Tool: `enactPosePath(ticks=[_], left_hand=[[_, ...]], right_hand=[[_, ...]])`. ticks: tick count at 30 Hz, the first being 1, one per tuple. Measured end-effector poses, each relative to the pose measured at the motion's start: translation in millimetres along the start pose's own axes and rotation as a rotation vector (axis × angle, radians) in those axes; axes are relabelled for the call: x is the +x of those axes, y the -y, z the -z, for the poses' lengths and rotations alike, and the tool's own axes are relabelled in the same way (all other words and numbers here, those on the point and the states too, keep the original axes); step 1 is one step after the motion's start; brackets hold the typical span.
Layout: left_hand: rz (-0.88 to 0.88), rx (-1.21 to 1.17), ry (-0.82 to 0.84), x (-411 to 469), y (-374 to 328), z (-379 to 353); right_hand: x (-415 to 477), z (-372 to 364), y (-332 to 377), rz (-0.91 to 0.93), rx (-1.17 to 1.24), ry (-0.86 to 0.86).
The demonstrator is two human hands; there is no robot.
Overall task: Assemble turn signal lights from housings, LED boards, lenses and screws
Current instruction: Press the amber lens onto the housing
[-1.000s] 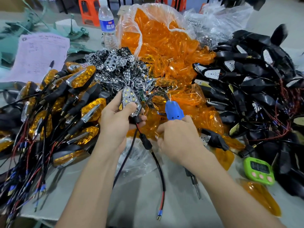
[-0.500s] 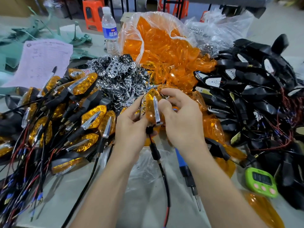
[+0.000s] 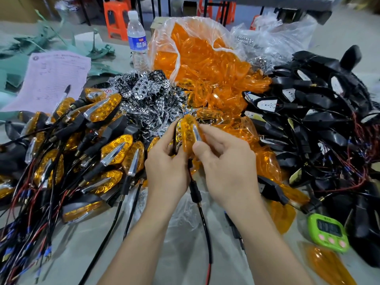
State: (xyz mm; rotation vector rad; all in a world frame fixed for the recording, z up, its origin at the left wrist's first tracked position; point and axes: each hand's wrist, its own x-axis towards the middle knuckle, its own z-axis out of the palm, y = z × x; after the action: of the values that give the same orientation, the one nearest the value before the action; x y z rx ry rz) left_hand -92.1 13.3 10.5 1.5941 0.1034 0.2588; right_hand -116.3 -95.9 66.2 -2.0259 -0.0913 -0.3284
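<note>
Both hands hold one turn signal (image 3: 188,133) upright in front of me: an amber lens with a chrome strip, seated on a black housing. My left hand (image 3: 166,169) grips its left side and base. My right hand (image 3: 224,167) pinches the lens from the right, thumb on its lower front. The signal's black cable (image 3: 202,219) hangs down between my wrists. Piled behind are chrome reflector plates (image 3: 144,93), a clear bag of loose amber lenses (image 3: 197,56) and, at the right, black housings with boards (image 3: 312,112).
Finished amber signals with cables (image 3: 86,153) cover the table's left side. A green timer (image 3: 328,232) and a loose lens (image 3: 327,266) lie at the lower right. A screwdriver (image 3: 234,227) lies partly hidden under my right forearm. A water bottle (image 3: 137,41) and a paper sheet (image 3: 53,79) are further back.
My right hand put down the blue-handled screwdriver, came up to the signal, and an amber lens now covers the bare LED reflector. Both hands now hold the unit slightly higher.
</note>
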Motion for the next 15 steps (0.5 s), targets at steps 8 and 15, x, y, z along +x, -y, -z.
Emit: enactPosePath(ticks=[8,15], left_hand=[[-0.004,-0.022,0.121,2,2,7],[-0.049,-0.054,0.141,-1,-2,4]], right_hand=[[-6,-5,-9,-0.039,0.000,-0.048],[-11,-12,-10,-0.059,0.157,-0.198]])
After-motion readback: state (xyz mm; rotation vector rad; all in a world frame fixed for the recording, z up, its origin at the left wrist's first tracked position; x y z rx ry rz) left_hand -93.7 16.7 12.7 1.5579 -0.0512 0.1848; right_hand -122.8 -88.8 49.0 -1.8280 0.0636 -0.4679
